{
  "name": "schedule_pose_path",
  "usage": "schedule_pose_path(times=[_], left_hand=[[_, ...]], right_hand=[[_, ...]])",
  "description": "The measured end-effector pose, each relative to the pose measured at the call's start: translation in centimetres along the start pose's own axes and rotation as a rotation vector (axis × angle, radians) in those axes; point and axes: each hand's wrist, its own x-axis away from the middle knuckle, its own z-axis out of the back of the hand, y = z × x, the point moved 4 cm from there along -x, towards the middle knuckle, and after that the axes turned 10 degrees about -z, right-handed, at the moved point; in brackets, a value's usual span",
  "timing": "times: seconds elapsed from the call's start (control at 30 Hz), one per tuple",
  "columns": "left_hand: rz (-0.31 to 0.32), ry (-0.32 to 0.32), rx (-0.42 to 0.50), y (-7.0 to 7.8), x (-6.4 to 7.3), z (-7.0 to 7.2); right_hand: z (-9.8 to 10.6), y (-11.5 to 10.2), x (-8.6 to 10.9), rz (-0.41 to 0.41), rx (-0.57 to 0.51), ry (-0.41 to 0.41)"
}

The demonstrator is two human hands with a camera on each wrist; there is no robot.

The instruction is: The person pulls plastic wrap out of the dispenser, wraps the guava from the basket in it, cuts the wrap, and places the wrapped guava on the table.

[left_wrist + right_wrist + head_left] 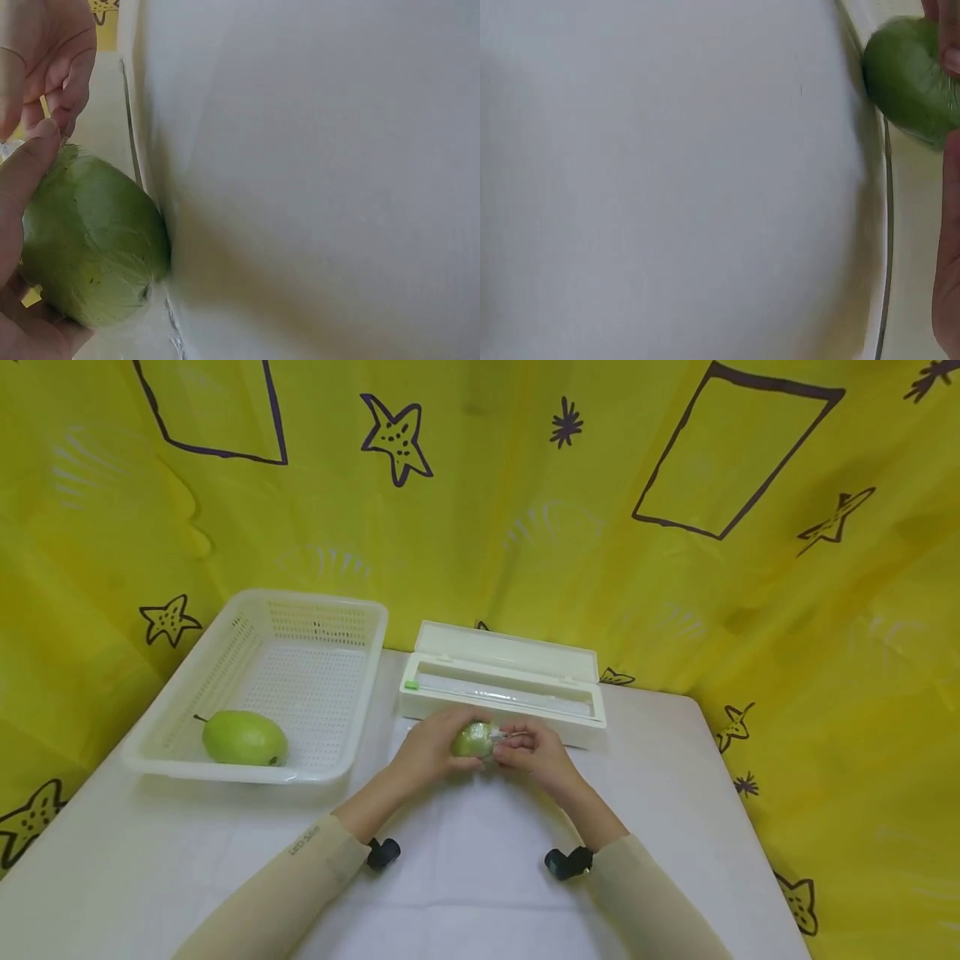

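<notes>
A green pear (pixel 472 741) wrapped in clear film is held over the table's middle. My left hand (pixel 433 745) grips it from the left, thumb and fingers round its body. At the stem end my right hand (pixel 542 760) pinches the gathered film, its fingertips close against the fruit. In the left wrist view the wrapped pear (pixel 97 236) shows creases in the film, drawn together near the fingertips. The right wrist view has the pear (pixel 909 79) at its upper right edge, partly covered by fingers.
Behind the hands stands an open white cling film box (pixel 502 714) holding a film roll (pixel 502 692), lid tilted back. A white plastic basket (pixel 360 693) at the left contains an unwrapped green pear (pixel 243 737). A yellow patterned curtain (pixel 480 527) hangs behind the white-covered table (pixel 480 877).
</notes>
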Motion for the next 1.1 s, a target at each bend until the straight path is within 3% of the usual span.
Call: schedule_pose_path(times=[0.13,0.3,0.37,0.57,0.7,0.87,0.97,1.1], left_hand=[[0.018,-0.004,-0.025,-0.3,0.0,0.2],[0.056,0.017,-0.039,-0.8,0.3,0.6],[0.059,0.014,-0.034,-0.9,0.5,0.6],[0.074,0.010,0.009,-0.7,0.7,0.7],[0.046,0.004,-0.014,-0.7,0.5,0.6],[0.007,0.021,-0.045,-0.3,0.2,0.5],[0.007,0.027,-0.028,-0.1,0.1,0.4],[-0.024,0.016,-0.064,0.2,0.2,0.0]], right_hand=[[-0.5,0.0,-0.3,-0.001,-0.053,0.079],[-1.3,-0.9,-0.3,0.047,0.025,0.147],[-1.3,-1.0,-0.2,0.036,0.024,0.135],[-0.7,-0.8,0.9,0.006,-0.128,0.046],[-1.0,-0.7,0.8,-0.024,-0.151,0.051],[-1.4,-1.4,0.8,-0.030,-0.071,0.105],[-1.0,-1.9,1.1,0.007,0.000,0.162],[-0.6,-2.4,1.2,0.080,0.043,0.163]])
